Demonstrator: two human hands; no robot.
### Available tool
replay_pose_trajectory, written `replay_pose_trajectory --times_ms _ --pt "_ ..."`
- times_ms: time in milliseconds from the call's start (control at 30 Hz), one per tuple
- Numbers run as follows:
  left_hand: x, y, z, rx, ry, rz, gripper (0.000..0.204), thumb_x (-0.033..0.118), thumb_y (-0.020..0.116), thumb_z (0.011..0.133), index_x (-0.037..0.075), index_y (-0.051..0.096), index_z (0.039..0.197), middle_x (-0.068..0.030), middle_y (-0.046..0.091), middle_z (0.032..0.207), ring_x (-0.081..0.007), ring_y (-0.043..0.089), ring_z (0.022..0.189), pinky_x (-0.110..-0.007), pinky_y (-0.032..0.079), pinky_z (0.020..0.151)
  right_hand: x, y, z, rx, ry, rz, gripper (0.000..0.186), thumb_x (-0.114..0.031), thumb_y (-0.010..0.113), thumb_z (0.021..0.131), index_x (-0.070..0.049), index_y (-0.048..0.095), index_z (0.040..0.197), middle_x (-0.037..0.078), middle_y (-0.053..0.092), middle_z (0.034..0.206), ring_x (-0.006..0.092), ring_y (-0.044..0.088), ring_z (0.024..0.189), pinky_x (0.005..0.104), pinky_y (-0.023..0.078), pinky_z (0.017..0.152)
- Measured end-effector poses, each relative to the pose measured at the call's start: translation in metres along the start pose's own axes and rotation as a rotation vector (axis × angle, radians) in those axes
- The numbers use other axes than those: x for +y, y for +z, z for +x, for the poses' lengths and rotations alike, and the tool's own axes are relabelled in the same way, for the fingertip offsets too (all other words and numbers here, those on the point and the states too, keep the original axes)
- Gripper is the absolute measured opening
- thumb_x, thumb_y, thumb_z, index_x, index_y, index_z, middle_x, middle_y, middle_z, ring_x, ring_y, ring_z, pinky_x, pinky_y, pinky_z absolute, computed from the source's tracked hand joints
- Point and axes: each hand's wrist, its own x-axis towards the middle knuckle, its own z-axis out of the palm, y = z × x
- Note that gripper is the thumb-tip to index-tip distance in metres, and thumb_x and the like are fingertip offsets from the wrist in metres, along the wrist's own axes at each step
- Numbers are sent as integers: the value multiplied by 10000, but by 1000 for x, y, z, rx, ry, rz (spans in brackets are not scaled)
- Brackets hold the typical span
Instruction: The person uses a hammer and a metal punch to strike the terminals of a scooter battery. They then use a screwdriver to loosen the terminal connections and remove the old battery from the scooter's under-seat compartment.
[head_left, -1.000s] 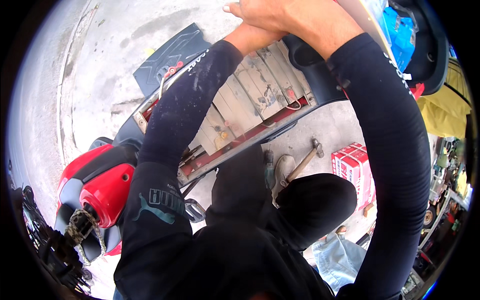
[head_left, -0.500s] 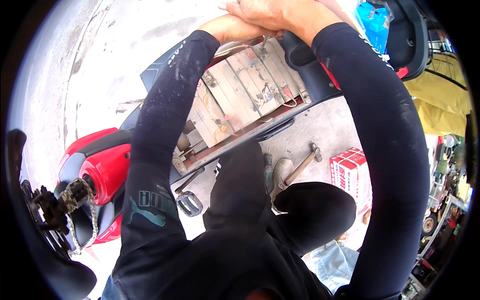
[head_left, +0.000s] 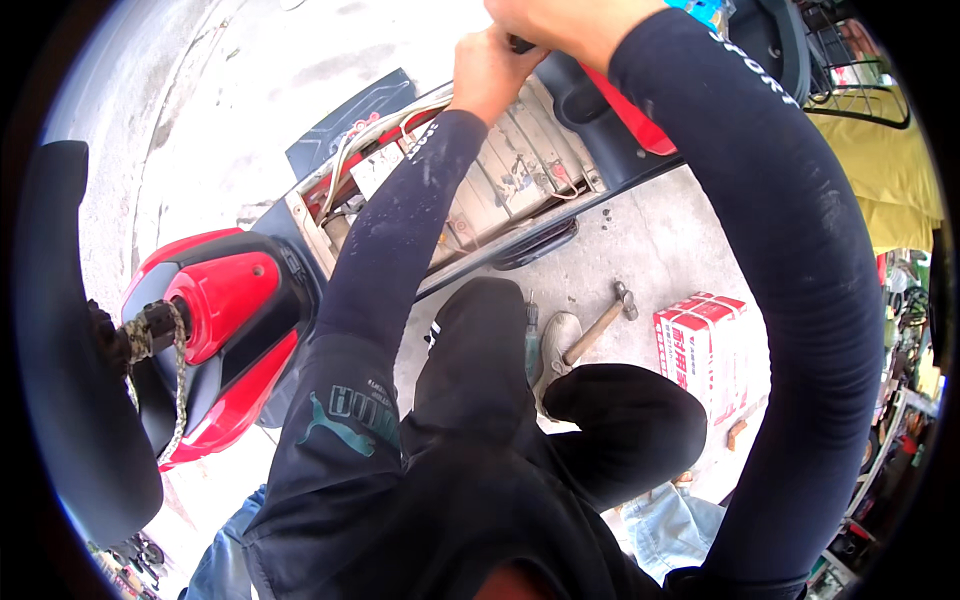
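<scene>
Both my hands are together over the far edge of an open scooter battery compartment. My left hand is closed, its fingers curled at a small dark piece whose kind I cannot make out. Right above it, my right hand is closed at the same spot, partly cut off by the upper edge of the view. Below them several dusty, pale batteries sit side by side, partly hidden by my left forearm. Loose cables run along the compartment's left end.
The scooter's red and black front is at left, with a rope by the handlebar. On the floor lie a hammer, a green-bodied power tool and a red-and-white box. A crowded shelf stands at far right.
My left hand has moved right and slightly down, from under the right hand to beside it. The view has shifted, showing more of the compartment's left end and the cables.
</scene>
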Motion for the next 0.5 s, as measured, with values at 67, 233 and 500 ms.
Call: replay_pose_trajectory --times_ms 67,233,500 --pt "14 -3 3 -188 -105 -145 439 359 853 826 -14 741 1028 -172 731 743 -334 717 661 -396 572 674 9 12 -8 71 10 82 162 -150 768 767 -121 824 915 124 786 993 262 758 949 379 585 797" --pt "-17 -23 9 -396 11 -518 339 281 767 933 -15 760 1098 -106 764 829 -154 721 685 -332 575 659 3 16 1 210 -90 15 102 -146 757 758 -109 805 839 108 767 860 272 753 872 382 586 782" --pt "3 -23 -7 -75 46 -84 370 364 815 879 -3 777 909 -78 716 665 -207 681 482 -314 586 540 -11 33 29 181 -77 -75 143 -186 691 837 -130 817 872 93 781 890 254 761 876 377 578 774"
